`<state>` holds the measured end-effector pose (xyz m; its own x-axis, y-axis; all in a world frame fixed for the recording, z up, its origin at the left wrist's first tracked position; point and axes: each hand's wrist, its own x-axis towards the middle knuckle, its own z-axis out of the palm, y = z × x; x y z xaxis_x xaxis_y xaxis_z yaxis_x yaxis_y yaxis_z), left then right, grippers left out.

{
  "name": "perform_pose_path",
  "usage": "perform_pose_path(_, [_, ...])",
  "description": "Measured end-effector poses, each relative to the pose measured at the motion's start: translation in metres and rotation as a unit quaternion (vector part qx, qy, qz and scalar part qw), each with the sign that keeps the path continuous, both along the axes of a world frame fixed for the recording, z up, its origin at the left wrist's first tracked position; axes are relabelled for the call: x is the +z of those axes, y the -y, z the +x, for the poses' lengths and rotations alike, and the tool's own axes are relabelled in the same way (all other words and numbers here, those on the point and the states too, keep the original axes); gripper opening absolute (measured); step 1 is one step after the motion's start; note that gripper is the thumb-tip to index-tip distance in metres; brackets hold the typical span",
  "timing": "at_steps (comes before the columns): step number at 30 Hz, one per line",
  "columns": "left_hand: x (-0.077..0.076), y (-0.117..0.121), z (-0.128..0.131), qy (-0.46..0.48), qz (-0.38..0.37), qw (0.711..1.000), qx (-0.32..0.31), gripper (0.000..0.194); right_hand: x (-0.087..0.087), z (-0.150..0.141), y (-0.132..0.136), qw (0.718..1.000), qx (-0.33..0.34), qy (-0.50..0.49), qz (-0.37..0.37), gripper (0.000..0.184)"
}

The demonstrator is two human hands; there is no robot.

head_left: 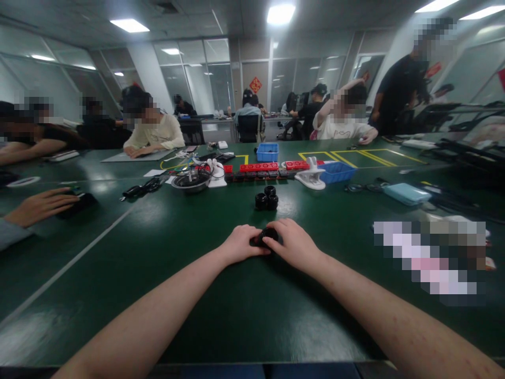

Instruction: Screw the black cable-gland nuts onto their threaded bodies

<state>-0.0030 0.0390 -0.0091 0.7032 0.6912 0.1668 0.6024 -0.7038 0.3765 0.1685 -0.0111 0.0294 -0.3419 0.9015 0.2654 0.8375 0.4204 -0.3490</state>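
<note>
Both my hands meet around a shiny black round piece [269, 233], low over the green tabletop [189, 300]. My left hand [243, 243] closes on its left side with fingers and thumb. From the right, my right hand [294, 241] wraps over it, the thumb across its near face. The fingers cover much of the piece, so its exact kind is unclear. Just beyond my hands, three similar black round pieces [261, 201] are grouped close together.
Farther back are red and black strips [259, 168], white clamp stands [311, 176], a metal bowl [191, 180] and blue baskets [267, 152]. Black cables [142, 188] lie left, near another person's hand [43, 206]. On the right is a light-blue pouch [407, 193].
</note>
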Motion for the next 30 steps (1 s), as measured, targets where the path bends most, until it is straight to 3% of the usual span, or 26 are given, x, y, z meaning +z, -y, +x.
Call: perform_pose_path(30, [0.0029, 0.0008, -0.001, -0.009, -0.005, 1.0, 0.005, 0.032, -0.0008, 0.0022, -0.0015, 1.0, 0.0, 0.014, 0.006, 0.03])
